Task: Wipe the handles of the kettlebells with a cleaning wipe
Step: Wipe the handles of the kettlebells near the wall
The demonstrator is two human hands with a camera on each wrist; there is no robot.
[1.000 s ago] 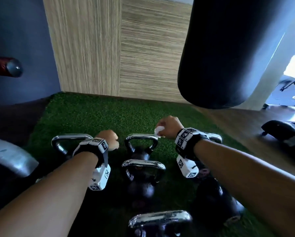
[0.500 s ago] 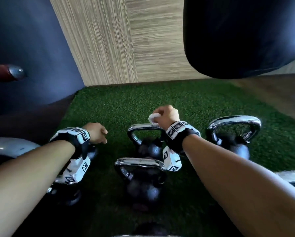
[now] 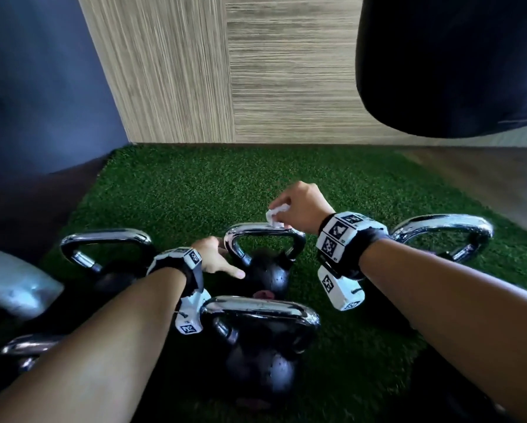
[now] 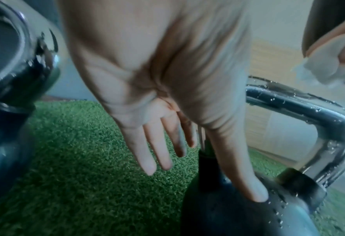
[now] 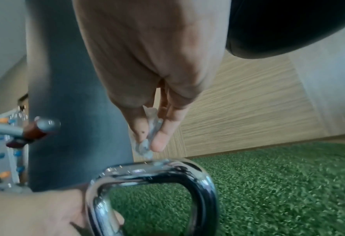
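Our right hand [image 3: 301,206] pinches a small crumpled white cleaning wipe [image 3: 275,215] between the thumb and the curled fingers, and the wipe hangs just above the top bar of the shiny chrome handle [image 3: 263,232] of the black round kettlebell [image 3: 268,277] in the middle of the green artificial turf mat [image 3: 195,190]. From the right wrist view we cannot tell whether the wipe [image 5: 147,140] really touches the handle [image 5: 153,170] or stays a little over it. Our left hand [image 3: 216,257] is beside the left post of the same handle, with its fingers [image 4: 157,156] straight and spread, gripping nothing; the thumb lies on the black body [image 4: 228,215]. Other chrome-handled kettlebells stand around: one nearer to us [image 3: 260,312], one at the left [image 3: 106,239], one at the right [image 3: 442,227]. A black punching bag [image 3: 451,62] hangs above.
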